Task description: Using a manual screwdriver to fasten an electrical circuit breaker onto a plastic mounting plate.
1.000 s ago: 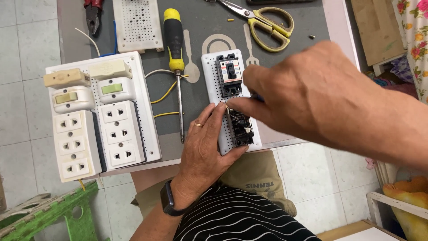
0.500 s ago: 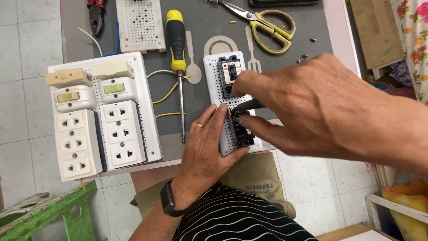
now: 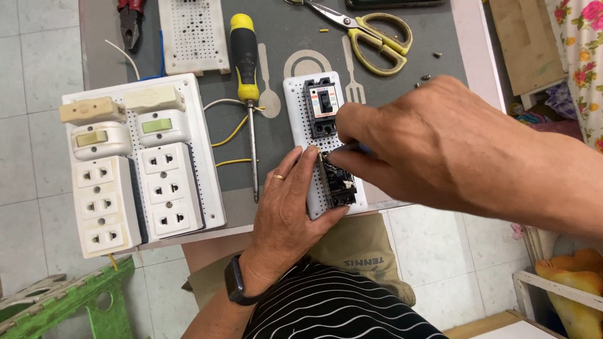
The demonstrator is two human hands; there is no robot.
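Fingers [image 3: 344, 164] pinch — black breaker [image 3: 338, 182].

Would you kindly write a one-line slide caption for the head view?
Left hand steadies a white perforated board of black breakers while the right hand works on the lower breaker.

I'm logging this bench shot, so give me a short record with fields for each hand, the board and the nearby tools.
left hand: grips the small board's near-left edge
right hand: fingertips on the lower breaker, pinching a small blue-tipped thing
small board: white, perforated, two black breakers
screwdriver: yellow and black, left of the board
scissors: yellow handles, behind
socket board: far left
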